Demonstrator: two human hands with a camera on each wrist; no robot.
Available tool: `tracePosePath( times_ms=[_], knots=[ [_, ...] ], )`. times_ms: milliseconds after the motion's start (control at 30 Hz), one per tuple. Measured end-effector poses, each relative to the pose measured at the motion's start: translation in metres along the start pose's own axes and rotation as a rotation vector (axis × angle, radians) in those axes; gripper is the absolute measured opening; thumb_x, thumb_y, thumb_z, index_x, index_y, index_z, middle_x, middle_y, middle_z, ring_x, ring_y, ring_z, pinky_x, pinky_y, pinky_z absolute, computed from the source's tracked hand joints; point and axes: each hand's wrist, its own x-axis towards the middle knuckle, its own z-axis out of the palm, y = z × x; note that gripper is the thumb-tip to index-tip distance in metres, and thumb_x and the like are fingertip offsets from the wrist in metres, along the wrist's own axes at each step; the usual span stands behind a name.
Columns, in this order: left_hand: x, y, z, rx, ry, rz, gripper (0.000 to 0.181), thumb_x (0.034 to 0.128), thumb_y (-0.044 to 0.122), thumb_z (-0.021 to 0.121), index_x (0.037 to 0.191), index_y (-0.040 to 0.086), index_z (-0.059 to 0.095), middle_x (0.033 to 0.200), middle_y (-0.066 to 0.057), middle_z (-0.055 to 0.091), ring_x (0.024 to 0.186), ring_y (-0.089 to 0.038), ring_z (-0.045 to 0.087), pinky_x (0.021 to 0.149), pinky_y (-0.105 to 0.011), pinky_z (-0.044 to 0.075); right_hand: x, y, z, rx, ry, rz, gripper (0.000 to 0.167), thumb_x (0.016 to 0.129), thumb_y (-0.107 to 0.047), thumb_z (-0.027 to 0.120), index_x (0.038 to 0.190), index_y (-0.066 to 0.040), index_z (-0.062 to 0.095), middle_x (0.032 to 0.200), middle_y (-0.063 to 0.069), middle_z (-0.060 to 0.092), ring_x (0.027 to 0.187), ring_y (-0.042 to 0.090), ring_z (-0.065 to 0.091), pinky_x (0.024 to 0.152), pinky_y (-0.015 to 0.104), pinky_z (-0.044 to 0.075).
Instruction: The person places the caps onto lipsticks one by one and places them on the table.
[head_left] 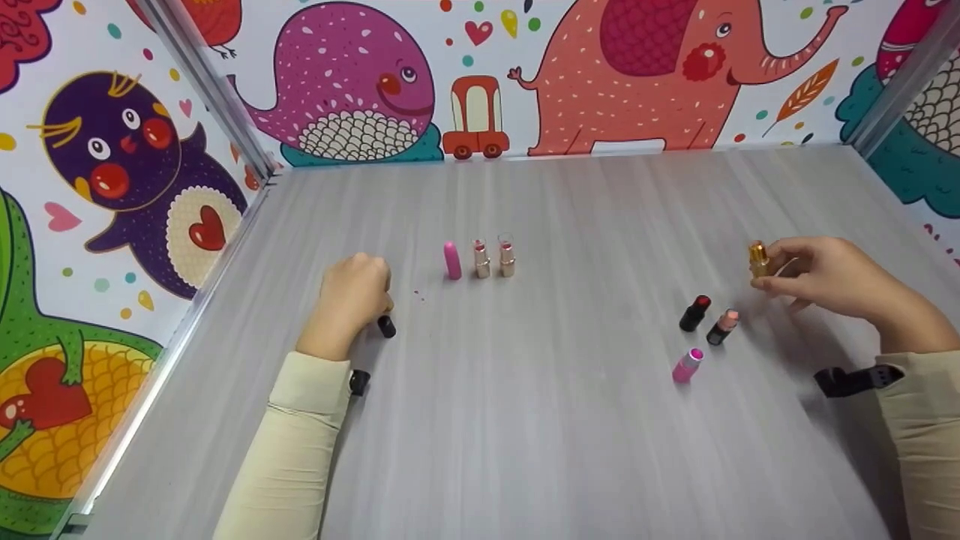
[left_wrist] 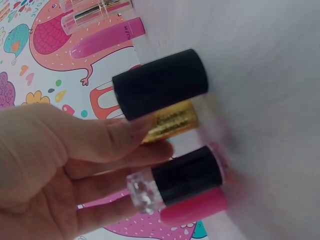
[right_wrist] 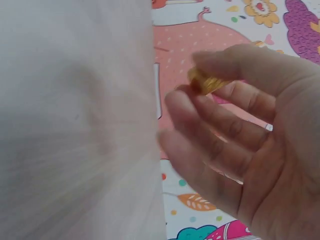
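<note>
In the head view my left hand (head_left: pixel 352 304) is low over the left of the table, hiding most of what it holds. The left wrist view shows thumb and finger pinching a gold cap (left_wrist: pixel 175 121). Around it stand a black cap (left_wrist: pixel 160 84), a black cap with a clear end (left_wrist: pixel 187 175) and a pink cap (left_wrist: pixel 195 207). Over at the right, my right hand (head_left: pixel 832 281) pinches a gold lipstick tube (head_left: pixel 759 261) between thumb and fingertips. Near that hand stand a red lipstick (head_left: pixel 696 313), a peach lipstick (head_left: pixel 723 328) and a magenta lipstick (head_left: pixel 687 366), all uncapped.
A pink tube (head_left: pixel 452 260) and two gold lipsticks with clear covers, one left (head_left: pixel 481 259) and one right (head_left: pixel 507 259), stand in a row at mid-table. Small dark specks (head_left: pixel 418 295) lie nearby. Printed panels (head_left: pixel 480 75) border the grey table (head_left: pixel 555 420) behind and on both sides.
</note>
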Motion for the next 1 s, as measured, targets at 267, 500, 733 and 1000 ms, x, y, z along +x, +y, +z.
tracePosePath(
  times_ms=[267, 500, 733, 1000],
  knots=[
    [0.001, 0.001, 0.000, 0.004, 0.014, 0.006, 0.023, 0.0758, -0.008, 0.079, 0.061, 0.004, 0.066, 0.062, -0.007, 0.064, 0.058, -0.021, 0.044, 0.053, -0.040, 0.047, -0.011, -0.024, -0.008, 0.107, 0.047, -0.043, 0.034, 0.099, -0.018, 0.079, 0.124, 0.004, 0.073, 0.101, 0.012, 0.076, 0.080, 0.009, 0.070, 0.064, 0.028, 0.063],
    [0.002, 0.001, 0.000, 0.011, 0.019, 0.019, 0.035, 0.0746, -0.009, 0.077, 0.055, 0.009, 0.054, 0.056, 0.000, 0.046, 0.058, -0.019, 0.036, 0.052, -0.036, 0.035, -0.016, -0.043, -0.006, 0.135, 0.067, -0.101, 0.032, 0.097, -0.018, 0.081, 0.123, 0.000, 0.076, 0.098, -0.004, 0.077, 0.082, 0.011, 0.070, 0.066, 0.026, 0.062],
    [0.002, 0.000, 0.000, -0.005, -0.002, 0.016, 0.028, 0.0748, -0.008, 0.075, 0.058, 0.007, 0.060, 0.058, -0.002, 0.054, 0.059, -0.020, 0.040, 0.053, -0.038, 0.042, -0.015, -0.052, 0.001, 0.063, 0.151, -0.160, 0.024, 0.093, -0.014, 0.085, 0.114, -0.004, 0.080, 0.089, -0.005, 0.072, 0.073, 0.006, 0.066, 0.067, 0.014, 0.052],
    [0.000, -0.003, -0.002, -0.023, -0.044, -0.015, 0.005, 0.0780, -0.005, 0.077, 0.076, 0.000, 0.076, 0.078, -0.014, 0.074, 0.065, -0.028, 0.061, 0.065, -0.049, 0.058, -0.011, -0.065, 0.008, 0.015, 0.166, -0.203, 0.023, 0.092, -0.018, 0.087, 0.113, -0.009, 0.083, 0.092, 0.000, 0.072, 0.083, 0.006, 0.060, 0.072, 0.011, 0.049]
  ],
)
